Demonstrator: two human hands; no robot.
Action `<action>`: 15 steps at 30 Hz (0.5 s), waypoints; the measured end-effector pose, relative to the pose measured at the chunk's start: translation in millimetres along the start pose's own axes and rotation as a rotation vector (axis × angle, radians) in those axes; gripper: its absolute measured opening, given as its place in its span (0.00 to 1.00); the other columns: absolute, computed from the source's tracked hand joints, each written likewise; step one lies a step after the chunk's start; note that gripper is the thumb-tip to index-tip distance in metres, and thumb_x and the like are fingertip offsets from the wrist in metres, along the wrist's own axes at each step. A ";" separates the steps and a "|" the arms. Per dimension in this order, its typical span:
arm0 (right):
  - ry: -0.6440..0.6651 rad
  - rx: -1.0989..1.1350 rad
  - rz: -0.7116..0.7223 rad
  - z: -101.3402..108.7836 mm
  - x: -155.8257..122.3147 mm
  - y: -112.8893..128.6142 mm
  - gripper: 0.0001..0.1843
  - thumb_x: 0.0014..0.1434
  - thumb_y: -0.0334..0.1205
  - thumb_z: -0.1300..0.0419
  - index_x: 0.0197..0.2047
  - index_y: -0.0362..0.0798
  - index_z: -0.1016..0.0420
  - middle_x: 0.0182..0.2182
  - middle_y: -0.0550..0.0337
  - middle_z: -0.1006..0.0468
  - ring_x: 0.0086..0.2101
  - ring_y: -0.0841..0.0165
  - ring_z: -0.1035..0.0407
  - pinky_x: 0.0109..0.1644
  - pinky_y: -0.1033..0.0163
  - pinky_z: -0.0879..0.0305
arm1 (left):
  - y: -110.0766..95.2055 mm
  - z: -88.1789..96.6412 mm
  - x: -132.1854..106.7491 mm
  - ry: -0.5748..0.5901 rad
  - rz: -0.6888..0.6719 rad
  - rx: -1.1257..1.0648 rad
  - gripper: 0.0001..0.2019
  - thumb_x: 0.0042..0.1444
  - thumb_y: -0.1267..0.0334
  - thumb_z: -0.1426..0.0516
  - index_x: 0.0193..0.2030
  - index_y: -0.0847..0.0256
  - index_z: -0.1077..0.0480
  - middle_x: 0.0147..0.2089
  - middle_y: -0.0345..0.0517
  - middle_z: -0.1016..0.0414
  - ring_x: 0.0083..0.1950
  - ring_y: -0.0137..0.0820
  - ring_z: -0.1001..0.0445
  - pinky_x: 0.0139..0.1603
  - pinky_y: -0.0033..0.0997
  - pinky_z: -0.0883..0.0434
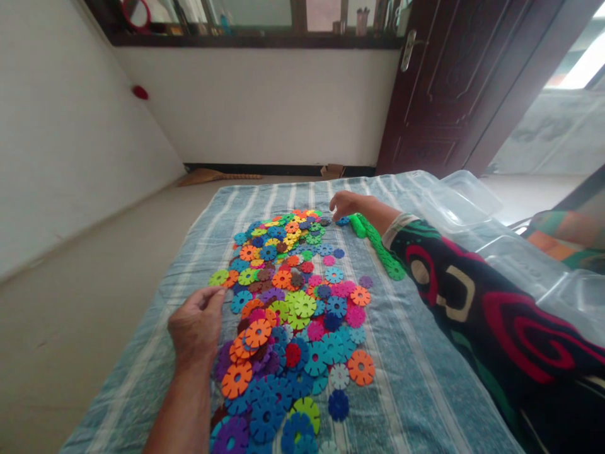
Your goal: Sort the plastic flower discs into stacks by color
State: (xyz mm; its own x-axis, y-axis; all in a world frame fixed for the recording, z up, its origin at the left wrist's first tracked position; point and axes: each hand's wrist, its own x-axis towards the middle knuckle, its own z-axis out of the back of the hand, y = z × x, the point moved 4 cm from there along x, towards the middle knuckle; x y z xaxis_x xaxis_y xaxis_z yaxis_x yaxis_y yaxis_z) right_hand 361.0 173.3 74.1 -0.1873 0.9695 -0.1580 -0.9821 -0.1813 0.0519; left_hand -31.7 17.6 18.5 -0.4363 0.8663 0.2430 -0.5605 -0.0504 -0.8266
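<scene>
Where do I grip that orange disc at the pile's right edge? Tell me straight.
Pinch the rim of the orange disc on its right side, coming down from above. It lies flat on the striped blanket, and that side faces bare cloth, while its left side sits close to a pale disc, so fingers would probably fit best on the right.

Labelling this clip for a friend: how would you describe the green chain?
On the blue striped blanket, find the heap of multicoloured plastic discs. Beside its far end, under a forearm, lies a bright green linked strip, the only pieces visibly joined together.
</scene>
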 end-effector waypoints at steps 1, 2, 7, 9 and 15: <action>0.003 0.011 -0.002 0.6 1.0 -1.6 0.28 0.49 0.47 0.30 0.54 0.51 0.22 0.47 0.59 0.20 0.45 0.61 0.27 0.48 0.65 0.34 | -0.2 0.0 -0.1 0.001 0.000 0.000 0.13 0.46 0.54 0.41 0.36 0.58 0.23 0.33 0.41 0.20 0.38 0.38 0.23 0.47 0.37 0.27; 0.019 0.017 -0.003 0.3 1.8 -2.7 0.29 0.48 0.47 0.30 0.54 0.51 0.23 0.46 0.59 0.20 0.45 0.62 0.26 0.48 0.65 0.34 | -0.2 0.0 0.0 0.002 0.000 0.000 0.13 0.46 0.54 0.41 0.35 0.58 0.23 0.33 0.41 0.20 0.39 0.39 0.23 0.47 0.37 0.27; 0.121 0.029 0.004 -6.2 -0.1 -2.8 0.32 0.44 0.41 0.27 0.54 0.47 0.23 0.44 0.56 0.19 0.42 0.63 0.25 0.46 0.64 0.33 | 1.3 -0.2 1.8 0.010 -0.007 0.012 0.13 0.46 0.53 0.41 0.35 0.58 0.23 0.33 0.42 0.20 0.39 0.39 0.23 0.46 0.37 0.27; 0.126 0.025 0.009 -7.9 -2.1 -1.8 0.32 0.44 0.41 0.27 0.54 0.47 0.23 0.44 0.56 0.19 0.41 0.63 0.25 0.45 0.64 0.33 | 1.4 0.1 2.1 0.007 -0.009 0.019 0.13 0.46 0.53 0.40 0.36 0.58 0.23 0.33 0.42 0.20 0.38 0.39 0.23 0.45 0.37 0.27; 0.117 -0.047 0.008 -10.0 -1.7 -0.2 0.25 0.46 0.37 0.29 0.50 0.49 0.21 0.44 0.59 0.19 0.42 0.65 0.26 0.42 0.67 0.34 | -0.6 0.2 1.3 0.000 -0.019 0.014 0.13 0.46 0.54 0.40 0.35 0.58 0.23 0.33 0.41 0.20 0.38 0.39 0.23 0.45 0.37 0.27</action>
State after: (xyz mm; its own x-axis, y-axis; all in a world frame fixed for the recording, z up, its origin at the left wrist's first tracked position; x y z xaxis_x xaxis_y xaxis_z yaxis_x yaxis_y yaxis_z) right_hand 361.2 170.0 64.5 -0.1935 0.9425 -0.2724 -0.9800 -0.1990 0.0074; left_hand -32.0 18.7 19.4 -0.4253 0.8673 0.2587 -0.5786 -0.0407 -0.8146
